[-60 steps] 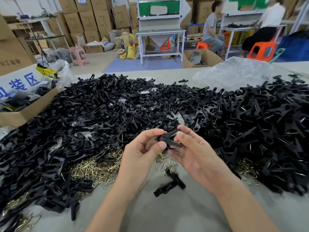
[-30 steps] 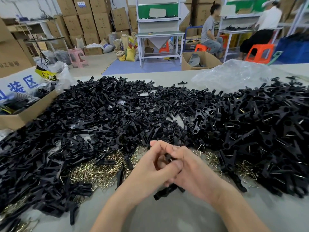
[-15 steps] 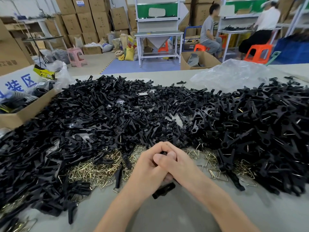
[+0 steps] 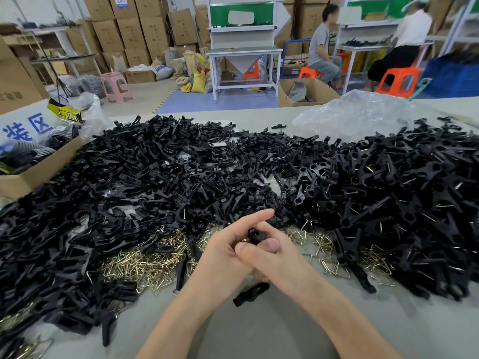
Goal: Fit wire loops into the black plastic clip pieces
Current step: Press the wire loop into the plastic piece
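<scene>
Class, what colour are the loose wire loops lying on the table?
The wire loops are brassy gold; head view.

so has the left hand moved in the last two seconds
Yes: left hand dropped toward the loose clip piece on the table, closing onto the right hand.

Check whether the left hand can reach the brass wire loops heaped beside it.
Probably yes: the wire loops lie exposed just left of the left hand. But it and the right hand are holding a black clip piece, so it must let go first.
</scene>
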Tool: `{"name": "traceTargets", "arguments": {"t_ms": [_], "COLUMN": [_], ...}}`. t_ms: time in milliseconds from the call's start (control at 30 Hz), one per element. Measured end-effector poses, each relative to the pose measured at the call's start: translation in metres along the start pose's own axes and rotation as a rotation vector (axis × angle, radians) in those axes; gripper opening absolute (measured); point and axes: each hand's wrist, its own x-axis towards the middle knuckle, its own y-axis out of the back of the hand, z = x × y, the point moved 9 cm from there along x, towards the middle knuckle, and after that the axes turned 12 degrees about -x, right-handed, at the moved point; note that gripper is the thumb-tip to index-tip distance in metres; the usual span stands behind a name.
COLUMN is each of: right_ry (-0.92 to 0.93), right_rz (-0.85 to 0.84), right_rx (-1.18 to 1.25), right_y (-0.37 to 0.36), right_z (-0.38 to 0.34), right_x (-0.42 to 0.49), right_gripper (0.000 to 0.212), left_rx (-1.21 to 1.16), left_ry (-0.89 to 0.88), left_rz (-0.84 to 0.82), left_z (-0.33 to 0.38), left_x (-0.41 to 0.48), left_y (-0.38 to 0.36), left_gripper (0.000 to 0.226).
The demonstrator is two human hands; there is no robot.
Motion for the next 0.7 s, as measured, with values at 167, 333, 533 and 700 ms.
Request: {"name": "traceTargets", "arguments": {"t_ms": [167,333,533,700], "right_ry": [-0.034,-0.042,-0.034,0.028], "right_rz": [-0.013,-0.026,-0.057,-0.212], "right_rx": [-0.007,0.061,0.170,0.297], "right_y": [-0.002,-0.004,-0.006,-0.013], "right_z": [0.004,0.004,0.001,-0.003], "right_x": [0.000,0.002,0.004,0.005], "right_gripper": [0.012,0.005,0.006,0.043], "left_rx": [0.080,0.077,0.098,0.049], "left_ry": [-0.047,-0.063,-0.100,-0.084], "left_rz": [0.014,0.007,-0.003,0.023], "left_z": [0.000,-0.005,-0.006,-0.009], "left_x": [0.003,0.005,0.008,0.009], "left_y": [0.004,0.008,0.009,0.024], "left_gripper": [0.032,0.020,0.026,0.045]}}
